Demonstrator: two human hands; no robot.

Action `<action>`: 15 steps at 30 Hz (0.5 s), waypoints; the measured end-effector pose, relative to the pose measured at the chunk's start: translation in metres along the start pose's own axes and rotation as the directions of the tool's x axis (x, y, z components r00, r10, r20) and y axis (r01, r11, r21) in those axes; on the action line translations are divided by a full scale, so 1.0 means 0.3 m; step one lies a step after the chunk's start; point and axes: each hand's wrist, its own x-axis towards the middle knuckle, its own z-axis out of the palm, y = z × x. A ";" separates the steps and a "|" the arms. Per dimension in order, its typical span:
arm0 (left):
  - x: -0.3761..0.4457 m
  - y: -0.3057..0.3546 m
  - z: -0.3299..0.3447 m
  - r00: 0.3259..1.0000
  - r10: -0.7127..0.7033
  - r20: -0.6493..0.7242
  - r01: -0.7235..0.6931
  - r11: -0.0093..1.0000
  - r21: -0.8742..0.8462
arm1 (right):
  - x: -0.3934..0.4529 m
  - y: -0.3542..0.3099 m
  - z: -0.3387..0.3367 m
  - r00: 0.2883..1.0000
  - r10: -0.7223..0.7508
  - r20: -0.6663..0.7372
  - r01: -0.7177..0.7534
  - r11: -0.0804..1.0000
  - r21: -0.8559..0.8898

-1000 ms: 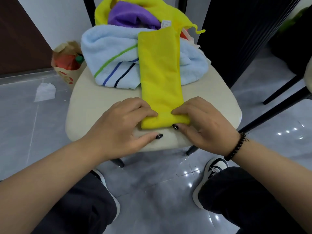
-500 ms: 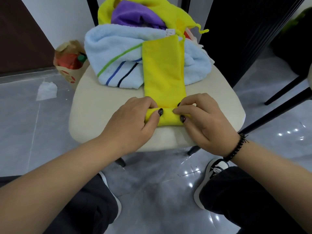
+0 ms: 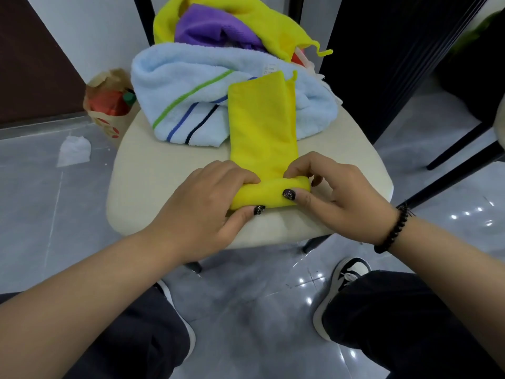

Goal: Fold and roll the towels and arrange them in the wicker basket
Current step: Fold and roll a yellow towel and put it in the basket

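A yellow towel [image 3: 262, 124], folded into a long strip, lies lengthwise on the cream chair seat [image 3: 158, 170]. Its near end is rolled into a thick tube [image 3: 269, 194]. My left hand [image 3: 207, 203] grips the left part of the roll, thumb underneath. My right hand [image 3: 336, 192] grips the right end, thumb on the front and fingers over the top. Behind the strip lies a light blue striped towel [image 3: 196, 91], with a purple towel [image 3: 213, 28] and another yellow cloth [image 3: 273, 28] piled at the back. No wicker basket is in view.
A paper bag [image 3: 109, 105] with a red item stands on the floor left of the chair, and a crumpled white tissue [image 3: 73, 150] lies nearby. Black chair legs [image 3: 464, 140] cross the grey floor at right. My knees and shoes are below the seat.
The roll has grown thicker and moved away from me up the strip, so the flat part is shorter. Both hands have followed it, regripping.
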 end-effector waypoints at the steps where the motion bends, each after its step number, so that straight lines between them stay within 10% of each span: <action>1: -0.001 0.000 -0.001 1.000 -0.025 -0.005 0.024 0.998 -0.053 | -0.001 -0.006 -0.002 0.999 0.032 0.007 -0.032 0.998 0.055; 10: 0.019 0.033 -0.005 0.948 -0.317 0.024 0.307 0.895 -0.323 | -0.031 -0.001 0.026 0.982 -0.191 -0.003 0.187 0.961 -0.205; 15: 0.021 0.034 0.005 0.979 -0.174 -0.110 0.169 0.984 -0.048 | -0.008 0.023 0.039 0.987 -0.158 -0.015 0.153 0.972 -0.177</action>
